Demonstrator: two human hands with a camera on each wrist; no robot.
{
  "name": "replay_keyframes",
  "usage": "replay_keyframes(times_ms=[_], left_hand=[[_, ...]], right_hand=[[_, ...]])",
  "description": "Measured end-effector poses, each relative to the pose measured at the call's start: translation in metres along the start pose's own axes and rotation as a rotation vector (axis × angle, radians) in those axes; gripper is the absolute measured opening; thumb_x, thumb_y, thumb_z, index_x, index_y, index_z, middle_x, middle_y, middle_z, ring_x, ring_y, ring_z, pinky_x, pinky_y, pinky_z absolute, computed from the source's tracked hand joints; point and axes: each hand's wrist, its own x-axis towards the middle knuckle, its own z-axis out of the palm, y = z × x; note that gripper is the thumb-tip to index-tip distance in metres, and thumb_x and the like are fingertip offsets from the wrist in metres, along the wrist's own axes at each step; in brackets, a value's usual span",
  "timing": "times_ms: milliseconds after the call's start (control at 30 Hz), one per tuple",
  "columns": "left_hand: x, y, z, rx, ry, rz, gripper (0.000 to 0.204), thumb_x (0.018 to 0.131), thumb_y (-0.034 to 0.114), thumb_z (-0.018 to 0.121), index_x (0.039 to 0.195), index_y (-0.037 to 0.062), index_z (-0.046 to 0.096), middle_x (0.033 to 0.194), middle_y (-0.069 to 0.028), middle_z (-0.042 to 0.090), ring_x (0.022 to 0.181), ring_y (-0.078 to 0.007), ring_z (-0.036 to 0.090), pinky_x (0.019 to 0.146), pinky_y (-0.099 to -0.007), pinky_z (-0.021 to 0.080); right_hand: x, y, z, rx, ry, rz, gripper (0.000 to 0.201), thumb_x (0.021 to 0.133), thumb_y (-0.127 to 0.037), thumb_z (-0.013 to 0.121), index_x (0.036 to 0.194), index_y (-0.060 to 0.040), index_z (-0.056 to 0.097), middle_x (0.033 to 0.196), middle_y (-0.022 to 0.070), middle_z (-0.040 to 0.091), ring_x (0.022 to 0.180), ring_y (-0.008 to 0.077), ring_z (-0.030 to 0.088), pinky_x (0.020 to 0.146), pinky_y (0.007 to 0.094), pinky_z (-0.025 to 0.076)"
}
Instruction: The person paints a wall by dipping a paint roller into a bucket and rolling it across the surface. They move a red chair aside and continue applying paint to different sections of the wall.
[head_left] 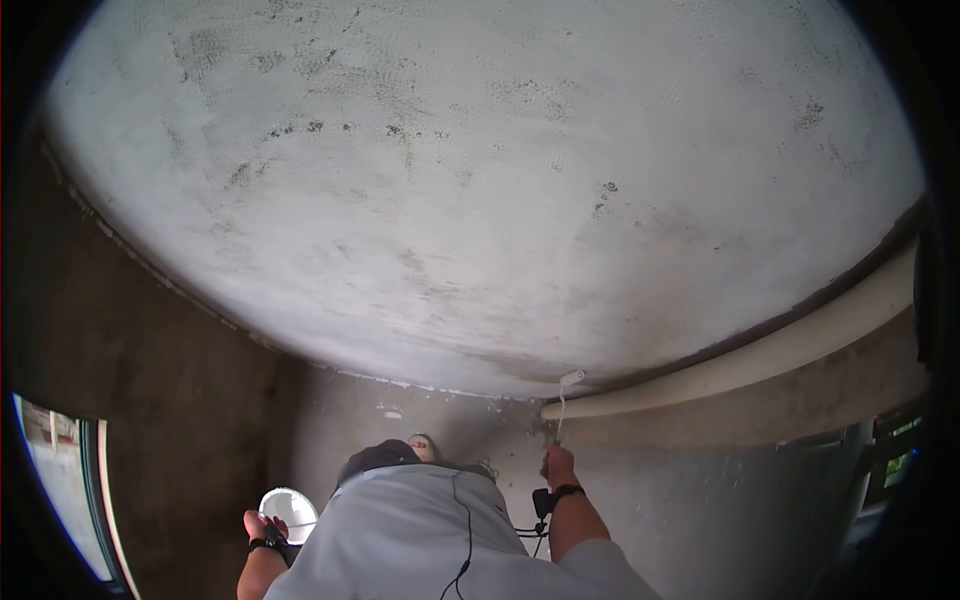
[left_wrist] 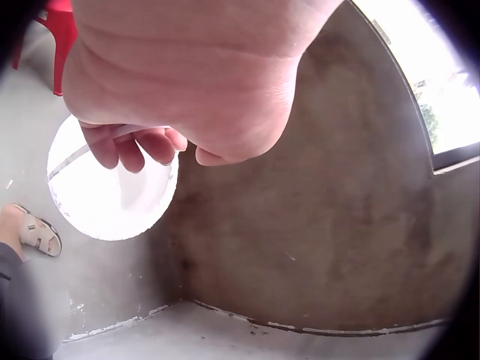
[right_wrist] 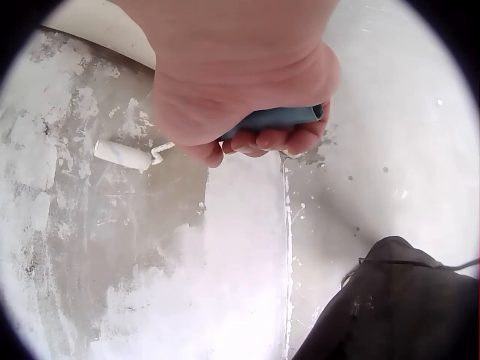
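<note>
My right hand (right_wrist: 251, 97) grips the dark blue-grey handle (right_wrist: 277, 120) of a small paint roller. The white roller sleeve (right_wrist: 122, 154) is near a patchy, partly white wall (right_wrist: 247, 270); whether it touches cannot be told. In the head view the right hand (head_left: 558, 466) holds the roller (head_left: 572, 378) close to the wall's lower right. The left hand (left_wrist: 187, 82) has its fingers curled round the thin handle of a white bucket (left_wrist: 112, 202), which hangs below it. The head view has the left hand (head_left: 262, 526) beside the bucket (head_left: 290, 512).
A red plastic chair (left_wrist: 61, 37) stands behind the bucket. A sandalled foot (left_wrist: 39, 232) is on the grey floor (left_wrist: 90, 277). A brown wall (left_wrist: 315, 225) with a window (left_wrist: 450, 97) is at the left side. A pale beam (head_left: 750, 365) runs along the right.
</note>
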Motion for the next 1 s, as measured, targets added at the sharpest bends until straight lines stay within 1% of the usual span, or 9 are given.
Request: replay_keyframes(times_ms=[100,267,333,400,467,600,733,800,1000], left_hand=[[0.034,0.004,-0.022,-0.015,-0.057,-0.016,0.023,0.075,0.039,0.048,0.086,0.0199,0.043,0.075,0.0057,0.045,0.075,-0.0157,0.048,0.065,-0.0319,0.044],[0.007,-0.008,-0.029,-0.066,-0.014,0.002,0.025,0.076,0.040,0.047,0.085,0.0172,0.043,0.076,0.0045,0.045,0.075,-0.0171,0.049,0.066,-0.0328,0.044],[-0.003,-0.007,-0.035,-0.083,0.024,-0.019,0.028,0.077,0.040,0.048,0.086,0.0141,0.043,0.078,0.0020,0.045,0.075,-0.0183,0.049,0.067,-0.0348,0.044],[-0.023,-0.009,-0.036,-0.108,0.014,-0.017,0.027,0.081,0.039,0.051,0.092,0.0149,0.043,0.069,0.0056,0.046,0.075,-0.0143,0.049,0.070,-0.0302,0.045],[-0.034,-0.008,-0.036,-0.128,0.019,0.002,0.026,0.080,0.039,0.051,0.087,0.0154,0.042,0.069,0.0046,0.045,0.075,-0.0147,0.050,0.068,-0.0301,0.045],[-0.008,-0.002,-0.040,-0.176,0.130,-0.038,0.025,0.079,0.038,0.051,0.083,0.0159,0.042,0.071,0.0033,0.042,0.071,-0.0161,0.050,0.066,-0.0300,0.045],[-0.002,0.018,-0.042,-0.212,0.151,-0.057,0.023,0.078,0.036,0.052,0.084,0.0161,0.043,0.075,0.0034,0.045,0.076,-0.0181,0.050,0.068,-0.0320,0.045],[0.009,0.029,-0.047,-0.234,0.104,-0.056,0.031,0.077,0.034,0.056,0.098,0.0135,0.045,0.092,-0.0004,0.046,0.080,-0.0185,0.048,0.069,-0.0353,0.045],[0.050,0.065,-0.081,-0.293,0.122,-0.121,0.024,0.080,0.035,0.055,0.087,0.0141,0.045,0.082,0.0005,0.047,0.077,-0.0187,0.049,0.067,-0.0338,0.044]], right_hand=[[-0.001,0.000,0.003,0.088,0.027,0.020,0.021,0.083,-0.024,0.064,0.071,-0.0129,0.052,0.055,-0.0003,0.046,0.041,0.0145,0.044,0.039,0.0316,0.038],[-0.010,-0.009,0.016,0.070,0.014,0.054,0.020,0.083,-0.023,0.065,0.073,-0.0118,0.052,0.054,0.0011,0.047,0.040,0.0159,0.045,0.038,0.0330,0.039],[-0.012,-0.005,0.022,-0.066,0.060,0.030,0.021,0.082,-0.024,0.066,0.074,-0.0097,0.054,0.055,0.0020,0.047,0.041,0.0172,0.046,0.038,0.0338,0.040],[-0.005,0.004,0.025,-0.131,0.055,0.035,0.022,0.081,-0.025,0.068,0.076,-0.0070,0.057,0.056,0.0034,0.049,0.042,0.0185,0.048,0.039,0.0340,0.042],[-0.008,0.007,0.032,-0.241,0.055,-0.045,0.024,0.080,-0.026,0.069,0.075,-0.0054,0.058,0.057,0.0043,0.051,0.042,0.0184,0.050,0.039,0.0334,0.044],[-0.019,0.004,0.046,-0.373,-0.041,-0.166,0.025,0.079,-0.027,0.070,0.075,-0.0046,0.059,0.057,0.0046,0.053,0.042,0.0177,0.051,0.039,0.0325,0.044],[-0.047,-0.016,0.076,-0.474,-0.112,-0.179,0.023,0.079,-0.024,0.070,0.075,-0.0049,0.058,0.055,0.0030,0.051,0.042,0.0161,0.050,0.039,0.0326,0.043],[-0.058,-0.018,0.094,-0.482,-0.141,-0.186,0.023,0.079,-0.023,0.070,0.074,-0.0053,0.058,0.055,0.0025,0.050,0.041,0.0157,0.050,0.038,0.0325,0.043],[-0.083,-0.014,0.166,-0.567,-0.175,-0.236,0.022,0.079,-0.022,0.071,0.075,-0.0061,0.056,0.054,0.0024,0.049,0.040,0.0155,0.048,0.037,0.0319,0.040]])
